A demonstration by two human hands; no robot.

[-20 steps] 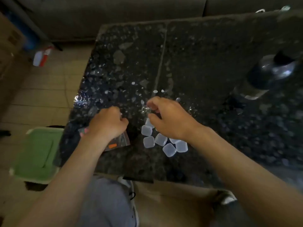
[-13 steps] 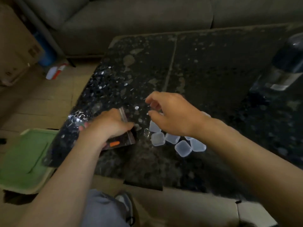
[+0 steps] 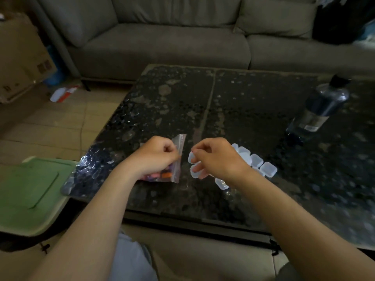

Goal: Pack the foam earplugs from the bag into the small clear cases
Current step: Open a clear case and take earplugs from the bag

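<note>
Dark speckled stone covers the table (image 3: 243, 110) set before a grey sofa (image 3: 172, 43), and the zip bag (image 3: 179, 147) sits near its front edge. The left hand (image 3: 154, 157) is clenched on the bag, pinching the plastic beside the seal strip, and coloured foam earplugs (image 3: 165, 175) bunch at the bag's near end. Just right of the bag, the right hand (image 3: 219, 159) curls its fingers round one clear case (image 3: 194, 172), which looks hinged open, though I cannot be sure. Further right of the bag, the other cases (image 3: 256, 161) lie clustered and touching, seemingly empty. A dark bottle (image 3: 320, 108) stands well away from the bag, towards the sofa. Packing seems barely begun: no earplug shows outside the bag, so every case is left to fill.
</note>
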